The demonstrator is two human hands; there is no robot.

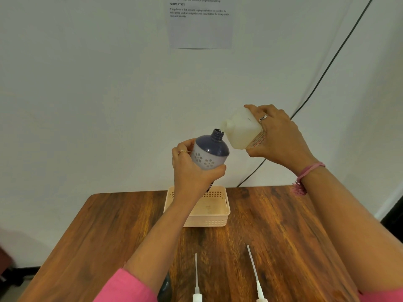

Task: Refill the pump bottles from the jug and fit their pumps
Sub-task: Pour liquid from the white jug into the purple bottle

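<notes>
My left hand [192, 171] grips a dark blue pump bottle [210, 152] with white flower marks, held up above the table and tilted to the right, its neck open. My right hand [280, 136] grips a whitish jug [242, 129], tipped so its spout meets the bottle's neck. Two white pumps lie on the wooden table [283, 225] near me, their thin tubes pointing away: one on the left [197, 280], one on the right [255, 275]. A dark object [164, 288], partly hidden by my left forearm, stands at the near edge.
A cream plastic basket [209, 214] sits at the back middle of the table, below the bottle. A sheet of printed paper [199, 22] hangs on the white wall. A black cable [327, 62] runs down the wall to the table's back edge.
</notes>
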